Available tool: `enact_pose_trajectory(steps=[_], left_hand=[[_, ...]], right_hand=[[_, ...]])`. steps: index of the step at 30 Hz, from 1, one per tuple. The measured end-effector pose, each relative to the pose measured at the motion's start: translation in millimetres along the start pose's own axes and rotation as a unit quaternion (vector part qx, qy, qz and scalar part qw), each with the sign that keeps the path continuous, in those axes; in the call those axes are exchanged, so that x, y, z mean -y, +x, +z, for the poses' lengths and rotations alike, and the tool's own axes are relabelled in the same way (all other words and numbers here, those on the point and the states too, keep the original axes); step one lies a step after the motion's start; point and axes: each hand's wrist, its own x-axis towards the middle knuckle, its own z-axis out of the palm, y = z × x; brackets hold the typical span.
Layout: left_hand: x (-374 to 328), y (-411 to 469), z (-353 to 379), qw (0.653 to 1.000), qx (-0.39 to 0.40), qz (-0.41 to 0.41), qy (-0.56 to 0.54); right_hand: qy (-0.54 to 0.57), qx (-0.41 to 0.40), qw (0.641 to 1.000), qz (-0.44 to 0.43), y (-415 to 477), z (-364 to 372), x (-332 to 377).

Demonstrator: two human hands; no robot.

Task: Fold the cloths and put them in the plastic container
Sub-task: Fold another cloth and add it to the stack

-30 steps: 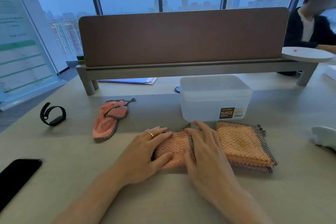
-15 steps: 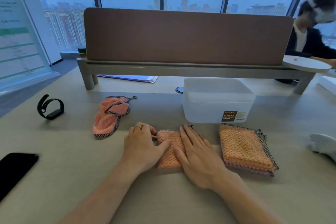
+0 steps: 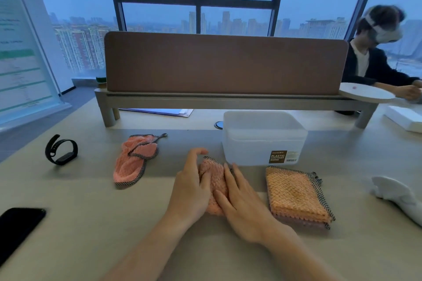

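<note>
At the far left edge of the tabletop (image 3: 91, 223) lies a black phone (image 3: 18, 230), face up and partly cut off by the frame. Further back, a black wristband (image 3: 61, 149) stands on its edge. To its right a crumpled cloth (image 3: 134, 159), salmon pink with a dark checked border, lies unfolded in a loose heap. Its long axis runs away from me, and a small hanging loop points back and to the right.

In the middle, my two hands are close together on the narrow pink cloth (image 3: 213, 180). It is folded into a slim strip on the tabletop. Its long axis runs from near me toward the back, and its far end points at the near left corner of the plastic container (image 3: 262, 141), just short of it. My left hand (image 3: 191, 189) grips the strip's left edge, with the fingers curled beside it and the thumb on top. My right hand (image 3: 244, 203) presses flat on the right side, fingers straight and pointing away from me.

The plastic container is a translucent white box with a brown label. It sits behind and to the right of my hands. In front of it, a folded stack (image 3: 294, 194) of orange cloths lies flat, apart from my right hand. At the far right edge is a white object (image 3: 397, 194) I cannot identify. A brown divider (image 3: 226, 63) crosses the back of the tabletop, and another person (image 3: 374, 61) sits behind its right end.
</note>
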Motion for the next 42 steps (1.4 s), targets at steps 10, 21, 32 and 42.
enact_pose_trajectory(steps=[10, 21, 32, 42], left_hand=[[-94.7, 36.8, 20.7, 0.962, 0.079, -0.053, -0.255], [-89.4, 28.5, 106.9, 0.985, 0.096, -0.07, -0.122], [-87.4, 21.9, 125.2, 0.992, 0.118, -0.035, 0.004], [-83.6, 13.9, 131.9, 0.991, 0.101, 0.011, 0.089]], right_hand=[[0.573, -0.136, 0.794, 0.152, -22.9, -113.4, -17.3], [0.417, -0.208, 0.867, 0.174, -39.1, -143.6, -95.3], [0.192, -0.29, 0.935, 0.075, -36.0, -128.9, -130.5], [0.082, -0.284, 0.946, 0.131, -75.8, -106.9, -116.5]])
